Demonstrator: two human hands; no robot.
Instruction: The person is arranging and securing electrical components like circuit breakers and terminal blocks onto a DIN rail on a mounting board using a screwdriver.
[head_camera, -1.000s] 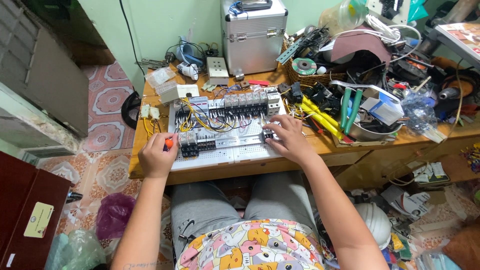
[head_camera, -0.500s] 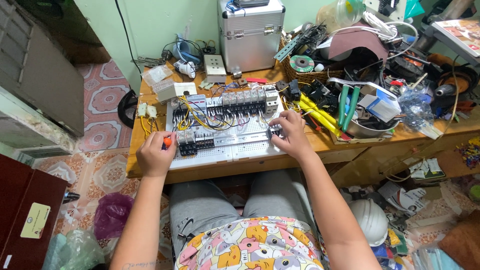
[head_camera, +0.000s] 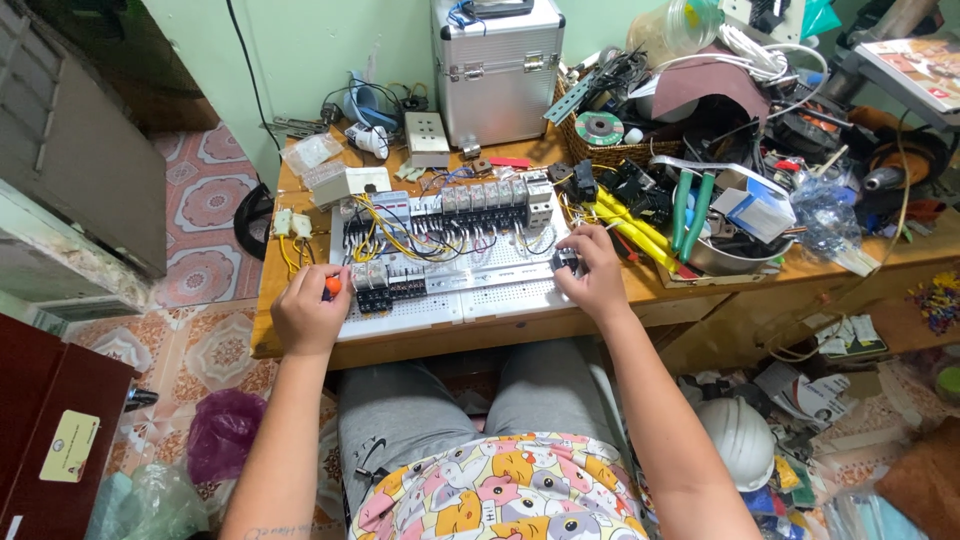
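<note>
Gripping an orange-handled screwdriver (head_camera: 331, 286) in a closed fist, the left hand (head_camera: 310, 312) rests on the near left edge of the white perforated panel (head_camera: 450, 300), beside the black terminal blocks (head_camera: 390, 292). The right hand (head_camera: 592, 272) pinches a small black component (head_camera: 565, 262) at the panel's right edge. The panel lies on the wooden table (head_camera: 268, 320), just in front of a row of grey breakers (head_camera: 490, 198).

Bare forearms, grey trousers (head_camera: 540, 400), and a colourful cartoon-print top (head_camera: 500, 495).
</note>
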